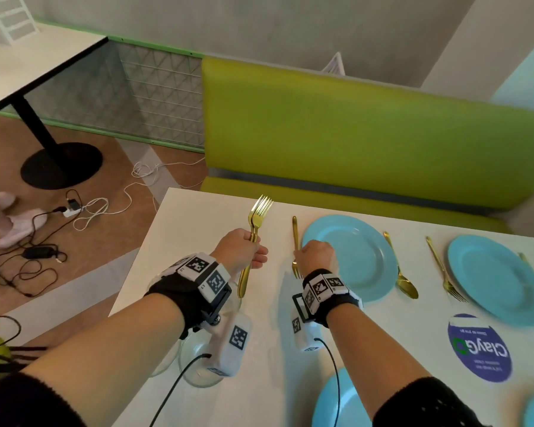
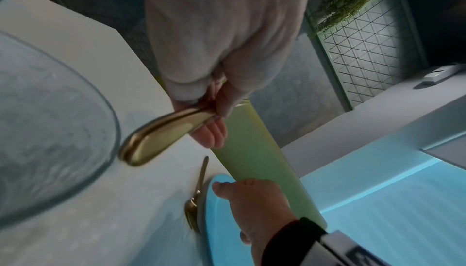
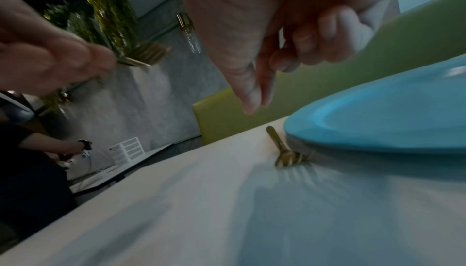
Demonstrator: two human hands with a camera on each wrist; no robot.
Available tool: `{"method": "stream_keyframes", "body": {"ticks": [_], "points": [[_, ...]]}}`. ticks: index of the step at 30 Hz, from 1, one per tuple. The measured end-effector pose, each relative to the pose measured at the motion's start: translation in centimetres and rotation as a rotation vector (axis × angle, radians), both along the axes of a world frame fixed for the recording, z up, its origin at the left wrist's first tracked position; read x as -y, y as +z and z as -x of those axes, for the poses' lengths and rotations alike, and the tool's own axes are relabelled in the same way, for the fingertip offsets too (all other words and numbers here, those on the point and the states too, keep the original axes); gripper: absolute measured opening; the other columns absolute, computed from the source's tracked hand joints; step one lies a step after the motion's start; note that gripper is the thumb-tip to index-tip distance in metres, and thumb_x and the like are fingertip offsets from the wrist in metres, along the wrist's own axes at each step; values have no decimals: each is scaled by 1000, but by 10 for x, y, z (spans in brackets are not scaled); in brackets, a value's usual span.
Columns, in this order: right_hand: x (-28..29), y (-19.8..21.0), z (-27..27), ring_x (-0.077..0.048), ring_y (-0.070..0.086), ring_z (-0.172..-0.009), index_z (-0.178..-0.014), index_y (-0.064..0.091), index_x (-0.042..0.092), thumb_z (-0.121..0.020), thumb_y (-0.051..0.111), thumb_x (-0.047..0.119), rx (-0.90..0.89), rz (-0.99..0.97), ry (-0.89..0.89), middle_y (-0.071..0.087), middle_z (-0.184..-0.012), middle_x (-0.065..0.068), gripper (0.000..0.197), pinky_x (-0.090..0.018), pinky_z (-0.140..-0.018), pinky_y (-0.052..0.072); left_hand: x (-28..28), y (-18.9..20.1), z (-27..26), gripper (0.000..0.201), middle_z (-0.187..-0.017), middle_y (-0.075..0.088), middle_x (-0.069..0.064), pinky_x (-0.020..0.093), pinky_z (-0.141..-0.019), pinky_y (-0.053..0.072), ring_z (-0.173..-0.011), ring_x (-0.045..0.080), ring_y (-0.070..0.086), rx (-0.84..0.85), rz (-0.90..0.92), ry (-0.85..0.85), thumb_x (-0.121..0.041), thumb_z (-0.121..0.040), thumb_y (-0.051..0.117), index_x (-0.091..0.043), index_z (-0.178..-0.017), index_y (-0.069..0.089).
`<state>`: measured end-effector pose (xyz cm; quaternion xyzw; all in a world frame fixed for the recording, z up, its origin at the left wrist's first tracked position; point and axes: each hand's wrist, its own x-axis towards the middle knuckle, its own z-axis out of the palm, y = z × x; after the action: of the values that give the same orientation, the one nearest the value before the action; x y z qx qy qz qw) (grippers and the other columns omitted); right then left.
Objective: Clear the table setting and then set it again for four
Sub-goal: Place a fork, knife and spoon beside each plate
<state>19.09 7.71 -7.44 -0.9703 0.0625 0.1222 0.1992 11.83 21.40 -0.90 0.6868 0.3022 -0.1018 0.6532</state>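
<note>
My left hand (image 1: 240,248) is clamped around a bunch of gold forks (image 1: 253,232), tines up and fanned above the fist, handles sticking out below, held over the left end of the white table (image 1: 195,241). From the left wrist view the fingers curl tight on the rounded handle ends (image 2: 161,136). My right hand (image 1: 316,253) hovers low over a single gold fork (image 1: 295,248) that lies flat on the table, just left of the far-left blue plate (image 1: 349,257). From the right wrist view the forefinger and thumb (image 3: 248,95) point down, tips close together but holding nothing, above that fork (image 3: 282,150), while the other fingers are curled in.

To the right of that plate lies a gold spoon (image 1: 403,272), then another gold fork (image 1: 444,272) beside a second blue plate (image 1: 494,272). A third blue plate (image 1: 330,405) sits at the near edge. A clear glass bowl (image 1: 198,362) rests under my left wrist. A round blue sticker (image 1: 478,349) marks the tabletop. A green bench (image 1: 352,134) runs along the far side.
</note>
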Motion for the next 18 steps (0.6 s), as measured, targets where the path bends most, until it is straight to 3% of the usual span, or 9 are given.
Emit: {"method": "stream_keyframes", "body": {"ticks": [5,7,9,12,14,18], "points": [[21,30,57,-25,59,-97,-98,70,12,-90,57,37,69,-91,31,60,-103,-8,29,-31,-82,47,20,4,17,13,-80,60,5,36,-83,56,-73,18,60,45,-12,-49,-5,-94,50,-6,-103,58],[30,42,77,-20,58,-78,-73,65,14,-90,57,40,64,-154,26,61,-81,-3,32,-24,-64,45,30,7,26,13,-80,59,3,36,-85,57,-74,17,59,64,-2,-73,-5,-92,53,-7,-103,61],[39,53,96,-14,45,-58,-57,50,15,-91,55,41,56,-189,12,49,-60,1,43,-19,-48,32,43,12,37,10,-79,57,3,37,-83,57,-72,15,56,77,37,-108,-6,-92,55,-8,-99,61],[52,67,127,-16,49,-56,-73,61,9,-93,51,41,18,-329,-56,57,-69,-1,39,-22,-48,36,68,12,61,12,-77,58,6,36,-79,56,-68,15,53,82,113,-212,-4,-90,56,-13,-83,61],[62,72,150,-14,52,-51,-80,62,11,-94,50,40,-32,-464,-164,61,-72,3,34,-21,-45,40,84,7,79,15,-80,61,7,34,-74,56,-69,15,56,73,148,-287,-4,-90,56,-16,-82,61],[86,73,188,-14,55,-51,-69,60,13,-92,55,31,-99,-575,-346,62,-67,2,30,-22,-44,42,112,-3,111,19,-77,67,7,27,-63,54,-67,14,64,57,178,-400,3,-87,56,-14,-83,62]]}}
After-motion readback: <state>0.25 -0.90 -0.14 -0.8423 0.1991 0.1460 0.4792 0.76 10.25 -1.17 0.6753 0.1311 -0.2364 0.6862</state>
